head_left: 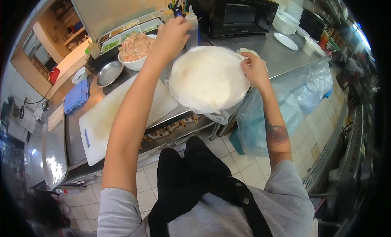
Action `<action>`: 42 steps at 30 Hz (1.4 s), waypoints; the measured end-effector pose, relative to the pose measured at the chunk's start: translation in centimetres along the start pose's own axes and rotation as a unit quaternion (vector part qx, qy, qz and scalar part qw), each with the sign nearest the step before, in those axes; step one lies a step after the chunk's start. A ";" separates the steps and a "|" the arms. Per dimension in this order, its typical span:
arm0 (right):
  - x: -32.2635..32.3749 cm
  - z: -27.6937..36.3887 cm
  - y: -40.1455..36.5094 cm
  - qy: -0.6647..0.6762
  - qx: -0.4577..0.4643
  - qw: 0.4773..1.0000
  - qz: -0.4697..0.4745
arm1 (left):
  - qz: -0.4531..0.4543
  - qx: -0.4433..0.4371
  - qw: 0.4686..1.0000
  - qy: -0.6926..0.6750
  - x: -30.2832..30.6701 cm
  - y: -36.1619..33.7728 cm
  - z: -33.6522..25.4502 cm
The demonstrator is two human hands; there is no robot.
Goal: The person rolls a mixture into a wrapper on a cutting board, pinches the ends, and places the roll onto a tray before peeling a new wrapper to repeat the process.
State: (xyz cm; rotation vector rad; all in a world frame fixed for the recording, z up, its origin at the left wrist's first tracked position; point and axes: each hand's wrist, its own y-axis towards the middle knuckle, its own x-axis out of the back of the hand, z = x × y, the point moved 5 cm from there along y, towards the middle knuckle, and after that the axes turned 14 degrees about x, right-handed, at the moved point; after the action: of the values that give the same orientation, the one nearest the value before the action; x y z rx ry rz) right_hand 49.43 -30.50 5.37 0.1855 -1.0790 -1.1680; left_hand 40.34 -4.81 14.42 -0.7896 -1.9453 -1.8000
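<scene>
A large round white stack, like thin dough sheets [209, 79], lies wrapped in clear plastic at the counter's front edge. My right hand [255, 70] pinches the plastic at the stack's right edge, fingers pressed together. Beyond the stack's upper left, my left hand [173, 35] is raised near a clear squeeze bottle [191, 20]; its fingers are curled, and whatever they hold is hidden. Left of my left forearm sits a white bowl [132, 65] heaped with pinkish minced filling [135, 47]. A white cutting board [99, 114] lies partly under that forearm.
A black microwave [240, 17] stands at the back, with stacked white plates [285, 24] to its right. Ingredient trays [110, 44], a metal dish [109, 74] and a blue cloth [76, 97] are at left. Plastic bags [285, 102] hang off the counter's right front.
</scene>
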 end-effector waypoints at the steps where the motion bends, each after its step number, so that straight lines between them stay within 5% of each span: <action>1: 0.3 0.0 -0.9 0.000 0.000 1.000 0.003 | 0.018 0.018 0.999 -0.026 0.5 -1.7 0.1; 3: 2.2 2.3 -2.8 -0.197 0.137 0.960 -0.144 | 0.041 0.067 0.993 -0.089 1.7 -5.7 -0.4; 7: 1.0 6.6 -5.9 -0.025 0.224 0.974 -0.010 | 0.127 0.274 0.923 -0.240 5.1 -14.4 -4.2; 10: -1.8 12.3 -8.4 0.016 0.330 0.940 0.083 | 0.233 0.422 0.777 -0.405 3.2 -21.5 -5.5; 11: -2.6 12.8 -8.8 0.020 0.331 0.939 0.086 | 0.232 0.427 0.776 -0.403 2.9 -22.6 -5.9; 13: -4.4 13.0 -9.4 0.000 0.313 0.942 0.121 | 0.265 0.543 0.626 -0.493 1.2 -25.1 -6.6; 17: -5.3 12.3 -8.9 0.011 0.286 0.952 0.111 | 0.133 0.579 0.519 -0.614 -1.6 -25.3 -7.6; 21: -4.7 12.6 -9.3 0.020 0.294 0.948 0.116 | 0.060 0.577 0.501 -0.642 -3.8 -25.0 -8.8; 29: -4.5 11.8 -8.8 0.060 0.302 0.945 0.114 | 0.054 0.611 0.453 -0.647 -4.5 -25.3 -9.6; 34: -4.4 11.8 -8.2 0.125 0.231 0.959 0.109 | 0.042 0.593 0.430 -0.680 -5.4 -25.7 -9.4; 39: -4.2 12.1 -7.6 0.130 0.194 0.962 0.140 | -0.059 0.520 0.493 -0.695 -3.6 -23.7 -10.0; 42: -4.1 12.1 -6.8 0.099 0.183 0.971 0.118 | -0.024 0.523 0.543 -0.657 -4.0 -24.1 -9.8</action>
State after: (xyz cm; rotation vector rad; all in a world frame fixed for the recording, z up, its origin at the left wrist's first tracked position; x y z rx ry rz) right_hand 35.89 -25.44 4.98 0.4406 -1.0975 -0.7135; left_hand 27.37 -15.67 -5.75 -1.6849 -3.0866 0.7130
